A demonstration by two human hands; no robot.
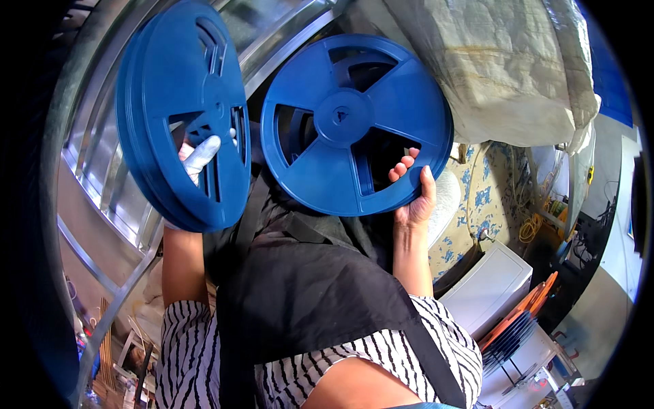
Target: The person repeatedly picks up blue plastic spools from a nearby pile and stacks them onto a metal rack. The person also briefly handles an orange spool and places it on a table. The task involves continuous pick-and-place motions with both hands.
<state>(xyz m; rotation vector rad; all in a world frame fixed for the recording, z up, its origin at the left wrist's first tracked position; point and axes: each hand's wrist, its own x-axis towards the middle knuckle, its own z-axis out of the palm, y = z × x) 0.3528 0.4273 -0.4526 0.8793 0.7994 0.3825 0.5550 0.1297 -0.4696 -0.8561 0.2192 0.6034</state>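
Observation:
A stack of blue plastic reels [180, 88] is tilted on edge at the left, gripped by my left hand [201, 157]. That hand wears a whitish glove or finger covering, and its thumb and fingers show through the cut-out openings. To the right, a round blue reel [405, 95] with wide openings and a small central hole faces up at me. My right hand [417, 191] is bare and closed round its lower right rim, fingers through an opening and thumb on the edge. The two lots of reels are apart, above my black apron [306, 293].
A metal tray or frame [109, 184] runs along the left. A large whitish sack [504, 68] hangs at the upper right. Lower right stand a white box [487, 283] and orange and dark discs [521, 313]. Yellow cable [530, 228] lies by the blue-flecked floor [482, 198].

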